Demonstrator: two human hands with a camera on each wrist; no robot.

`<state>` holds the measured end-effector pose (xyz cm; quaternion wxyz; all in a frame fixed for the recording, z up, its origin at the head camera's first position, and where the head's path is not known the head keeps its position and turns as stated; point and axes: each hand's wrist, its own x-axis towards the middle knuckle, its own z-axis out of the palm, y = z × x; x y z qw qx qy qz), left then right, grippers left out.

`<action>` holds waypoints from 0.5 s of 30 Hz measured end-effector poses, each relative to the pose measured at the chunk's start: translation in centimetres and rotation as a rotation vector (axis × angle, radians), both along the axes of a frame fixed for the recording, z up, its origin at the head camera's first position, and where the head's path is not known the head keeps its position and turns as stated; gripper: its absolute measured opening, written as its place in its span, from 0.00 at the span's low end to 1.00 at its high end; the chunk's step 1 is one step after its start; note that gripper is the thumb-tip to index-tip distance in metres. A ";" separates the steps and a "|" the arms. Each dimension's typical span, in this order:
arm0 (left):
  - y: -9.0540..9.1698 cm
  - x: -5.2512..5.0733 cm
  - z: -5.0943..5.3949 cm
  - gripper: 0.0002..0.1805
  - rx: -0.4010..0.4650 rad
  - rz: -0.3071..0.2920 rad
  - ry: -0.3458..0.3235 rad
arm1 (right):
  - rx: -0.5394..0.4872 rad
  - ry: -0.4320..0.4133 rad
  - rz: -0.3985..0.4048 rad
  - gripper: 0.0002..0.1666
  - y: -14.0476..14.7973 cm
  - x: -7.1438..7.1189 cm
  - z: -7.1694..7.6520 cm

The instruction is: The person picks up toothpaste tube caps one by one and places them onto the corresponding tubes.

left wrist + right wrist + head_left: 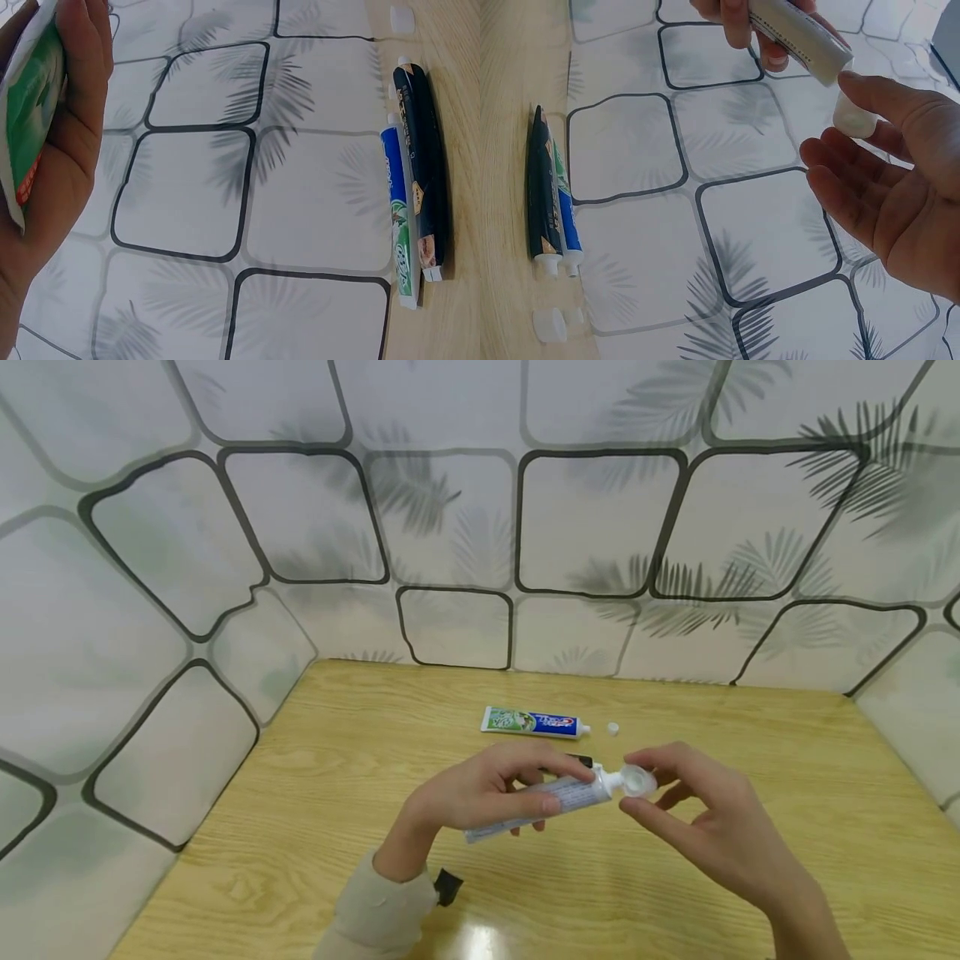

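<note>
My left hand (495, 789) grips a whitish toothpaste tube (577, 795), its nozzle pointing right; in the left wrist view the tube (34, 112) shows a green printed side. At the nozzle end my right hand (712, 827) pinches a white cap (637, 781) between thumb and fingers. The cap's hollow inside shows in the head view. In the right wrist view the cap (853, 118) sits close by the tube's end; whether they touch I cannot tell.
A blue and green toothpaste tube (532, 723) lies uncapped on the wooden table (300, 827), beside a black tube (421, 165), mostly hidden in the head view by the left hand. A small white cap (612, 727) lies near their nozzles. A patterned wall (450, 527) stands behind.
</note>
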<state>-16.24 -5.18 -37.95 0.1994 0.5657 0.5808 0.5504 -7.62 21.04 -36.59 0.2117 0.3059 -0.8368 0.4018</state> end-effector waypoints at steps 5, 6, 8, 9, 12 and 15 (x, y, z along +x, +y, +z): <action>0.0 0.1 0.1 0.19 -0.015 0.017 0.033 | 0.005 0.027 0.021 0.30 0.0 0.1 0.1; -0.1 0.2 0.1 0.19 -0.017 0.018 0.039 | 0.008 0.028 0.021 0.30 0.0 0.1 0.2; -0.1 0.2 0.2 0.19 -0.018 0.019 0.049 | 0.017 0.022 0.015 0.31 0.0 0.2 0.2; -0.1 0.2 0.2 0.19 -0.018 0.020 0.055 | 0.021 0.018 0.011 0.31 0.0 0.2 0.2; 0.0 0.3 0.2 0.19 -0.023 0.028 0.095 | 0.032 0.028 0.011 0.32 0.1 0.2 0.2; 0.0 0.3 0.1 0.19 -0.029 0.038 0.138 | 0.047 0.031 0.013 0.32 0.1 0.1 0.1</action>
